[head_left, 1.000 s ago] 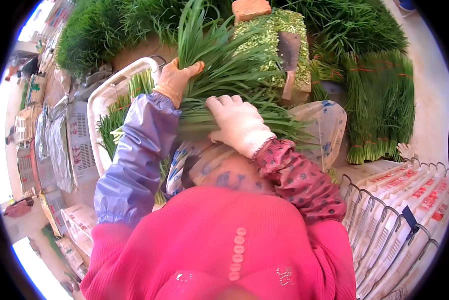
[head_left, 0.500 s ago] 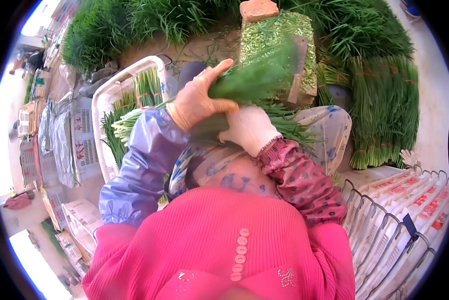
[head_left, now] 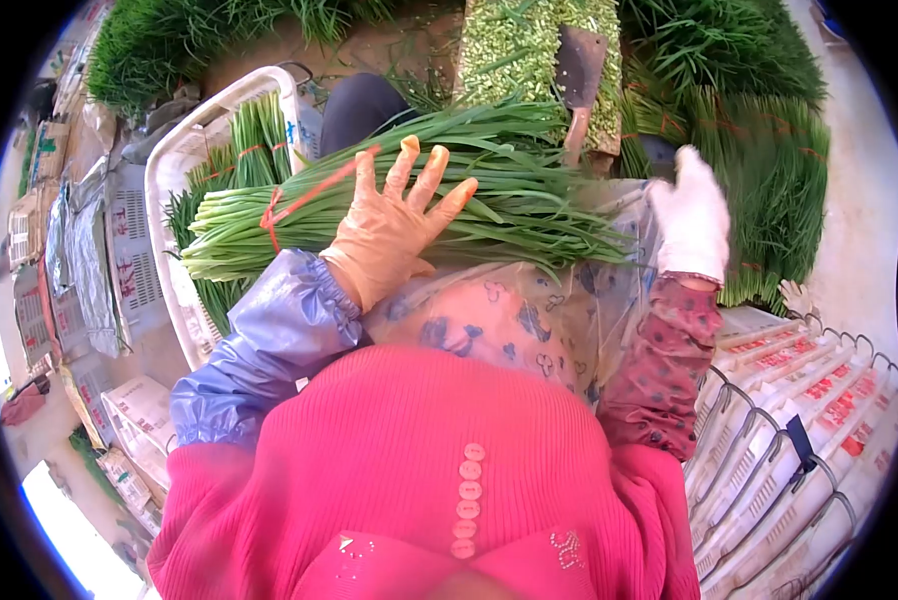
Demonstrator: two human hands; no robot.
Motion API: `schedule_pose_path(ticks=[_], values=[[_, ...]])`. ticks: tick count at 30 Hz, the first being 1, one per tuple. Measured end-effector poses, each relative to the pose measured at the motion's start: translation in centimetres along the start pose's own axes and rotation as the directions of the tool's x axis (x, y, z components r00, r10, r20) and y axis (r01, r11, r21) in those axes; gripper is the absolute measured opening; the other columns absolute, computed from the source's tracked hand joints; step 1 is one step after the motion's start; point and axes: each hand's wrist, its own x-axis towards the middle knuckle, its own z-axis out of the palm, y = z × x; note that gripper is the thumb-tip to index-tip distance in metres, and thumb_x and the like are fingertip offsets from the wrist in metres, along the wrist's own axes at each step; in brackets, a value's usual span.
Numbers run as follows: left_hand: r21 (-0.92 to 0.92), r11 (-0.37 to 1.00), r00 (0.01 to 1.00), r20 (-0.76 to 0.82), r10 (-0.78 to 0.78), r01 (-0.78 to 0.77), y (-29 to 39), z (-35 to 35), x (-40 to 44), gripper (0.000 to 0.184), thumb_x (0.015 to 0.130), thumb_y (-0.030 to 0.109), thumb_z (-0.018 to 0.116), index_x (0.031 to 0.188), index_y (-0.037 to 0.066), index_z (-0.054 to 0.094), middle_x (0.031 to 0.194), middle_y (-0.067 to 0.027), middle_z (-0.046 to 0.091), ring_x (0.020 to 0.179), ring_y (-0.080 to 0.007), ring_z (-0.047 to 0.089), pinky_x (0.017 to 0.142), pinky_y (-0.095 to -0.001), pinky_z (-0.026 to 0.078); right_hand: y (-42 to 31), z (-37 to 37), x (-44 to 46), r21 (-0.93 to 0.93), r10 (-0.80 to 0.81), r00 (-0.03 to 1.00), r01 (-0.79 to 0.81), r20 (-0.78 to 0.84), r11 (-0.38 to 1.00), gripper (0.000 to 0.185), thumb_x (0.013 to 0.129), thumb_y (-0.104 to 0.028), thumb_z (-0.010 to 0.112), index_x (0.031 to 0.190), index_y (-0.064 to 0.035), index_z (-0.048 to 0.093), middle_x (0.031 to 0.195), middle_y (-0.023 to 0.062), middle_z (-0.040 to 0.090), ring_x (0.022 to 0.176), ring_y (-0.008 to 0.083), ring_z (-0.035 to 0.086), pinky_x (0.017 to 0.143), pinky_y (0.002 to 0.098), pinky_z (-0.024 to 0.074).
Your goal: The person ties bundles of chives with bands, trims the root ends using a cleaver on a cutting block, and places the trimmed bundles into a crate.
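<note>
A bundle of garlic chives point(head_left: 529, 185) lies across my lap, its pale stem ends pointing left and its leaves spreading to the right. Near the stems an orange-red band point(head_left: 272, 215) circles it, with a strip running towards my wrist. My left hand point(head_left: 394, 225), in a tan rubber glove, rests on the bundle with its fingers spread. Off the leaf ends, to the right, my right hand point(head_left: 691, 215) is held up in a white knit glove, fingers extended and nothing visible in it. A cleaver point(head_left: 579, 70) lies on a block point(head_left: 509, 55) strewn with chopped green bits.
Left of my lap stands a white crate point(head_left: 169, 215) with banded chive bundles point(head_left: 254, 140) inside. More bundles point(head_left: 784, 190) stand at the right, above white crates point(head_left: 809, 400) with wire handles. Loose greens point(head_left: 189, 50) are heaped at the far side.
My right hand has moved off the chives to the right. My left hand has spread its fingers, and the leaves, blurred and raised before, now lie flat across my lap. The view has shifted slightly.
</note>
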Motion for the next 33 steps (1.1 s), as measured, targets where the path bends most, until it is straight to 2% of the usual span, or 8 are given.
schedule_pose_path(ticks=[2,6,14,16,20,24,27,33], values=[[-0.022,1.000,1.000,-0.024,0.003,-0.004,0.0,0.2,-0.2,0.111,0.069,0.057,0.077,0.158,0.028,0.016,0.161,-0.0165,0.020,0.147,-0.0426,0.020,0.107,-0.0674,0.027,-1.4,-0.9,-0.7,0.371,-0.097,0.965,0.185,-0.243,0.910,0.037,0.086,-0.016,0.070,0.120,-0.0057,0.060,0.111,0.0175,0.068,0.099,0.0355,0.068,0.084,0.0406,0.0549],[0.000,1.000,0.999,-0.043,0.013,-0.013,0.2,0.8,-0.2,0.095,0.080,0.047,0.069,0.158,0.030,0.017,0.161,-0.0168,0.021,0.146,-0.0429,0.022,0.106,-0.0677,0.029,-7.8,-2.4,-3.8,0.746,-0.269,0.963,0.183,-0.005,0.640,0.013,0.090,-0.010,0.063,0.102,-0.0070,0.067,0.094,0.0138,0.071,0.090,0.0277,0.070,0.077,0.0351,0.0540],[0.028,1.000,0.997,-0.082,0.011,-0.009,0.4,1.4,-0.5,0.068,0.095,0.025,0.047,0.157,0.032,0.020,0.161,-0.0174,0.022,0.144,-0.0434,0.026,0.105,-0.0712,0.028,-12.5,4.7,-0.3,0.706,-0.450,0.878,0.215,0.162,0.675,0.027,0.089,-0.023,0.064,0.104,-0.0015,0.069,0.095,0.0130,0.072,0.091,0.0227,0.068,0.081,0.0317,0.0499],[0.025,1.000,0.996,-0.086,0.006,-0.004,0.4,1.5,-0.6,0.067,0.095,0.025,0.046,0.157,0.032,0.021,0.161,-0.0175,0.022,0.144,-0.0433,0.027,0.104,-0.0716,0.028,-13.2,5.2,0.0,0.775,-0.467,0.853,0.126,0.235,0.620,0.038,0.084,-0.033,0.068,0.104,-0.0013,0.070,0.093,0.0216,0.069,0.092,0.0367,0.066,0.082,0.0425,0.0500],[0.032,0.999,0.992,-0.124,0.017,-0.013,0.4,2.0,-0.6,0.065,0.095,0.026,0.045,0.156,0.032,0.024,0.160,-0.0175,0.024,0.144,-0.0430,0.027,0.104,-0.0720,0.028,-14.0,6.8,0.3,0.888,-0.537,0.805,0.030,0.251,0.459,0.021,0.086,-0.015,0.067,0.099,0.0011,0.071,0.091,0.0062,0.071,0.089,0.0120,0.063,0.082,0.0285,0.0488],[0.054,0.998,0.990,-0.136,0.021,-0.014,0.5,1.9,-0.6,0.064,0.095,0.024,0.045,0.155,0.033,0.026,0.159,-0.0163,0.026,0.144,-0.0420,0.028,0.103,-0.0718,0.029,-15.1,8.4,-0.4,0.926,-0.416,0.873,-0.095,0.254,0.366,0.017,0.084,-0.010,0.067,0.095,0.0023,0.070,0.088,0.0040,0.069,0.085,0.0111,0.062,0.080,0.0273,0.0489],[0.064,0.998,0.989,-0.147,0.035,-0.026,0.6,2.2,-0.5,0.064,0.095,0.025,0.046,0.155,0.032,0.027,0.159,-0.0155,0.027,0.144,-0.0408,0.028,0.103,-0.0714,0.029,-15.2,5.2,-1.5,0.700,-0.285,0.951,0.122,0.120,0.703,0.022,0.083,-0.022,0.069,0.093,-0.0016,0.071,0.089,0.0150,0.070,0.084,0.0245,0.066,0.079,0.0348,0.0506],[-0.054,0.999,0.988,-0.157,-0.016,0.007,0.4,1.9,-0.5,0.065,0.095,0.025,0.050,0.155,0.030,0.027,0.161,-0.0152,0.024,0.147,-0.0411,0.023,0.105,-0.0734,0.025,-9.6,2.0,0.3,0.978,-0.092,0.987,-0.115,0.132,0.176,0.018,0.090,-0.013,0.063,0.100,-0.0001,0.071,0.088,0.0055,0.069,0.077,0.0140,0.060,0.074,0.0286,0.0497]])
